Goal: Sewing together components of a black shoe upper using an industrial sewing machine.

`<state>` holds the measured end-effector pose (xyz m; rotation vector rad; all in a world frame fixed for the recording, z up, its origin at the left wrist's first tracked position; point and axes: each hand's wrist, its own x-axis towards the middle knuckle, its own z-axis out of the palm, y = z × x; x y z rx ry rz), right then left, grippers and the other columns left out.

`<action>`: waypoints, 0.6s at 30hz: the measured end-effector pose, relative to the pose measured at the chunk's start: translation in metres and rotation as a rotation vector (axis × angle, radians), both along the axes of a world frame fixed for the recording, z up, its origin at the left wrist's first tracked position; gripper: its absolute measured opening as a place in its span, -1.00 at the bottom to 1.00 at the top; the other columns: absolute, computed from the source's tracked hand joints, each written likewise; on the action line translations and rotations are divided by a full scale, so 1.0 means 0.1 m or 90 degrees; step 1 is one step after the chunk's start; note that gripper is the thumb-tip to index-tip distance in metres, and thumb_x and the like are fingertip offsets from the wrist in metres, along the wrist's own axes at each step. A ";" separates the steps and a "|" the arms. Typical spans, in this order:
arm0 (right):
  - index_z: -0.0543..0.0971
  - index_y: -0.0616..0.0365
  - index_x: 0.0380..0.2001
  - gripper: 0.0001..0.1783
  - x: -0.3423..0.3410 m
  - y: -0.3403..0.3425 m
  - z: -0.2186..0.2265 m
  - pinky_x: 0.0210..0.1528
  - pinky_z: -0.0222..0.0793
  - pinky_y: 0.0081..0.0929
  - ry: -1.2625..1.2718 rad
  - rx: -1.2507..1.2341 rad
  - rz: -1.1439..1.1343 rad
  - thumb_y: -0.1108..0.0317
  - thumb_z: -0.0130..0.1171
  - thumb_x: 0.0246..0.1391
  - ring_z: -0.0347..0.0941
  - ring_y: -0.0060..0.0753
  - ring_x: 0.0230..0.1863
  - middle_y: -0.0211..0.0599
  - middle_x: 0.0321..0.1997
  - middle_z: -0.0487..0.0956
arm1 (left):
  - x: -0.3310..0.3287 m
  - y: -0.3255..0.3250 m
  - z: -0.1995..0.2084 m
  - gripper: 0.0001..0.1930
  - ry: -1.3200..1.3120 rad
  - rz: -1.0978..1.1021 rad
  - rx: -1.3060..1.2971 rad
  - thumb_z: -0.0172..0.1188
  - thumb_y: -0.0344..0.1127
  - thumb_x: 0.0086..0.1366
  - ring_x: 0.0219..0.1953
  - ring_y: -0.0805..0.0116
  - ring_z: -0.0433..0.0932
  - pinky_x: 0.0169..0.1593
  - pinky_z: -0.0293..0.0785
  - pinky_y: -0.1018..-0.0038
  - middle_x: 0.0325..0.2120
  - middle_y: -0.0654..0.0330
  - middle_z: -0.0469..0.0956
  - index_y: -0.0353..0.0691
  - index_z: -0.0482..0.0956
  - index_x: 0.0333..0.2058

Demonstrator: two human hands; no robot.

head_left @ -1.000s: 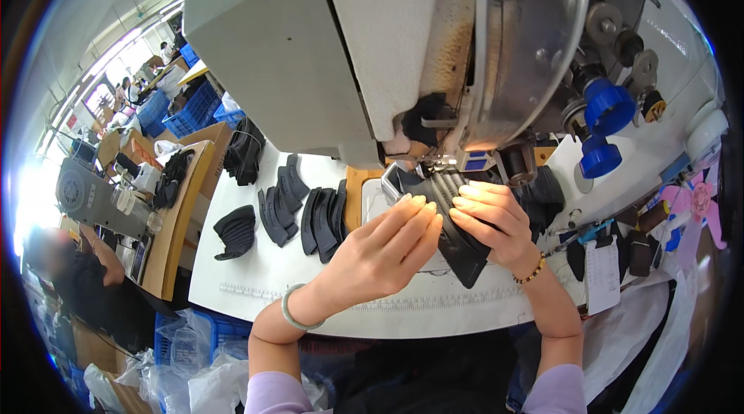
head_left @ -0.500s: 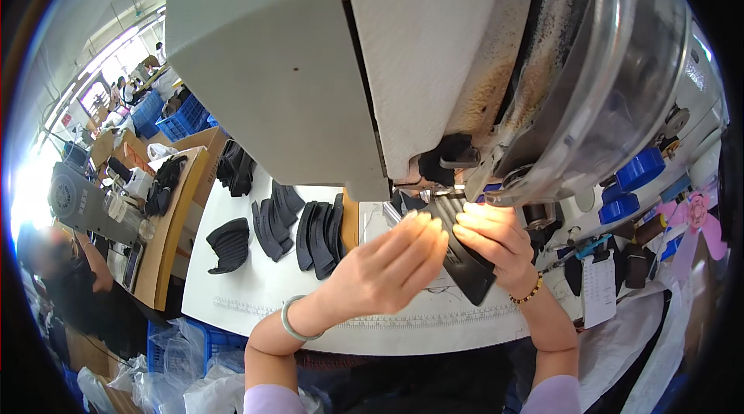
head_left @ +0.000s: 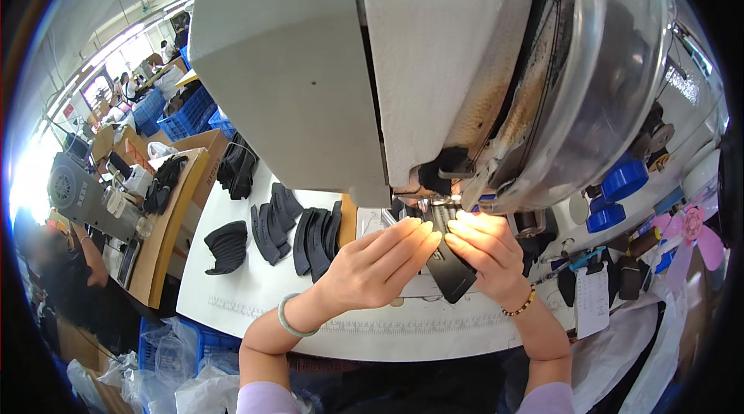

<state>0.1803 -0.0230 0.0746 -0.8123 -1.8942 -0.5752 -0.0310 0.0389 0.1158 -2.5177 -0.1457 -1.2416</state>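
A black curved piece (head_left: 451, 281), ridged near its far end, lies under the head of a sewing machine (head_left: 310, 88), its near end pointing toward me. My left hand (head_left: 381, 265) is at its left edge, thumb and fingers pinched together on it. At the right edge my right hand (head_left: 491, 253) pinches the piece with bent fingers. Both sets of fingertips are close in front of the needle area, lit by a bright lamp. The far end of the piece is partly hidden by the machine.
Several black curved pieces (head_left: 316, 239) lie in groups on the white table (head_left: 256, 301) to the left, beside a fan-shaped black pleated piece (head_left: 226, 247). Blue spools (head_left: 624, 179) and a pink fan (head_left: 692, 224) are right. A person (head_left: 66, 278) sits far left.
The view has shifted slightly. The black piece has swung a little, its near end moving left. My right hand has turned with it; both hands remain beside the piece.
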 end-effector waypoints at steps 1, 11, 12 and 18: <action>0.64 0.27 -0.22 -0.68 0.00 -0.02 0.00 -0.03 0.49 -0.20 -0.005 -0.012 -0.008 0.40 0.30 -0.12 0.57 -0.10 -0.07 -0.18 -0.12 0.63 | 0.00 0.02 0.00 -0.66 0.001 -0.003 -0.002 0.20 -0.56 -0.11 -0.25 0.23 0.65 -0.20 0.65 0.46 -0.29 0.10 0.64 -0.39 0.65 -0.26; 0.67 0.17 -0.16 -0.56 -0.11 0.01 0.04 0.04 0.46 -0.15 0.047 -0.025 -0.036 0.57 0.24 -0.26 0.54 -0.25 -0.10 -0.30 -0.14 0.62 | -0.03 0.10 -0.06 -0.53 0.013 -0.013 -0.059 0.19 -0.49 -0.16 -0.15 0.23 0.60 -0.18 0.62 0.46 -0.26 0.17 0.54 -0.35 0.62 -0.14; 0.67 0.17 -0.16 -0.56 -0.12 0.01 0.04 0.04 0.46 -0.15 0.047 -0.025 -0.036 0.57 0.24 -0.26 0.54 -0.25 -0.10 -0.30 -0.14 0.62 | -0.03 0.13 -0.06 -0.53 0.013 -0.014 -0.092 0.19 -0.50 -0.16 -0.16 0.22 0.59 -0.21 0.61 0.47 -0.27 0.17 0.52 -0.34 0.62 -0.13; 0.66 0.14 -0.14 -0.59 -0.11 0.01 0.05 -0.08 0.45 -0.22 0.016 -0.037 -0.090 0.60 0.21 -0.16 0.53 -0.20 -0.14 -0.29 -0.16 0.59 | -0.02 0.17 -0.06 -0.53 0.010 -0.011 -0.055 0.22 -0.50 -0.16 -0.12 0.19 0.58 -0.22 0.59 0.43 -0.26 0.15 0.50 -0.33 0.62 -0.13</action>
